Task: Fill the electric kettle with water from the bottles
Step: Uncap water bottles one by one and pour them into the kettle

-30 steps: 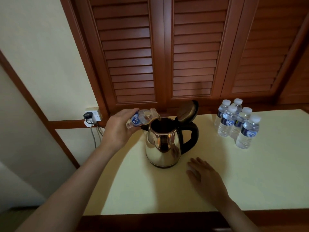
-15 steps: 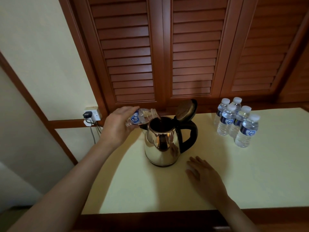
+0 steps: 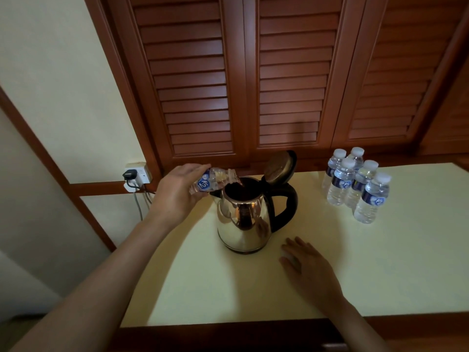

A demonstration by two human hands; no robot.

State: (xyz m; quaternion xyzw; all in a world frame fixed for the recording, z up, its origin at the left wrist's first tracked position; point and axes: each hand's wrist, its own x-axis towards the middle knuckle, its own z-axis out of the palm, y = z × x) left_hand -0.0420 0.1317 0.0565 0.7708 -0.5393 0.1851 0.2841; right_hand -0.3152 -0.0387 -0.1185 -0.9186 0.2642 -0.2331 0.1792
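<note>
- Currently, one water bottle (image 3: pixel 213 180), gripped in the left hand (image 3: pixel 177 196), is tipped into the open electric kettle (image 3: pixel 243 219).
- Right hand (image 3: pixel 309 265) is laid flat, fingers (image 3: pixel 298 246) straight.
- Five capped bottles (image 3: pixel 355 186) are left.

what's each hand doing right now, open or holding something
left hand: grips the tilted water bottle, its mouth over the open kettle.
right hand: open, resting flat on the table.

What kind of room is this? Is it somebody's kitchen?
Probably a hotel or guest room, not a kitchen, though I can't be sure. A small electric kettle stands on a plain table near five identical little water bottles, with louvred wooden doors behind.
</note>
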